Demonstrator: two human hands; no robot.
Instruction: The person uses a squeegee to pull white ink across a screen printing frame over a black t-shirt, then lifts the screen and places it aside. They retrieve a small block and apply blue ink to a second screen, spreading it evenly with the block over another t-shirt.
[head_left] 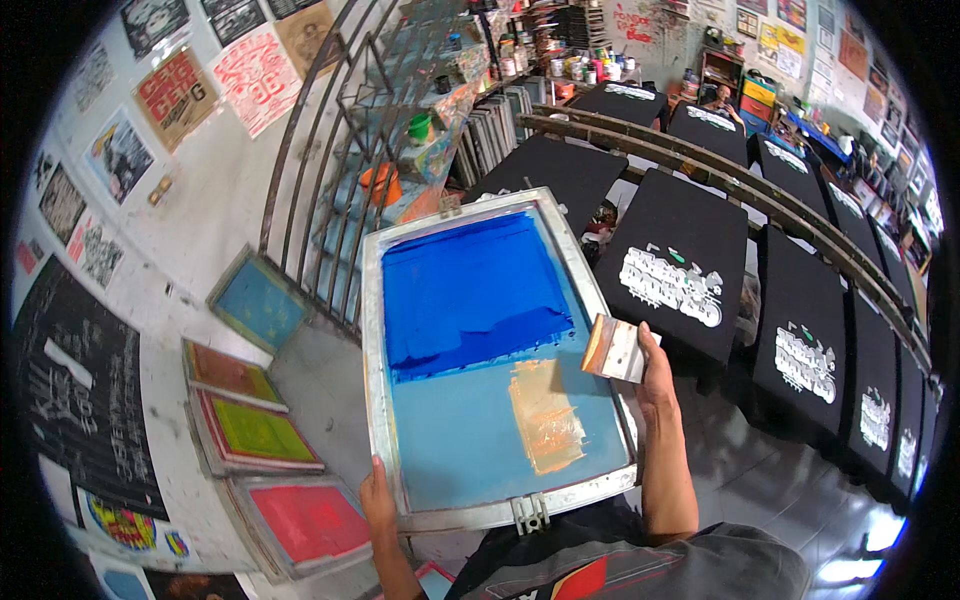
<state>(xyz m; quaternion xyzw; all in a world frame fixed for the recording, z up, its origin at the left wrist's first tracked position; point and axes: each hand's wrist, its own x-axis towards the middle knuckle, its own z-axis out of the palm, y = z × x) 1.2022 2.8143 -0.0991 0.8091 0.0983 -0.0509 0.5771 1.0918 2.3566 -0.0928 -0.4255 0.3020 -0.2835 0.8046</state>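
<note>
Dark clothing (710, 565) fills bottom-centre; above, I see the screen (450, 450) lengthwise up-frame, left hand (378, 502) holding its lower-left edge, right hand (655, 375) grasping the squeegee (616, 350) beside its right edge.

The inked screen (470, 285), leaning frames (262, 430) and printed black cloths (685, 220) show a screen-printing workshop.
</note>
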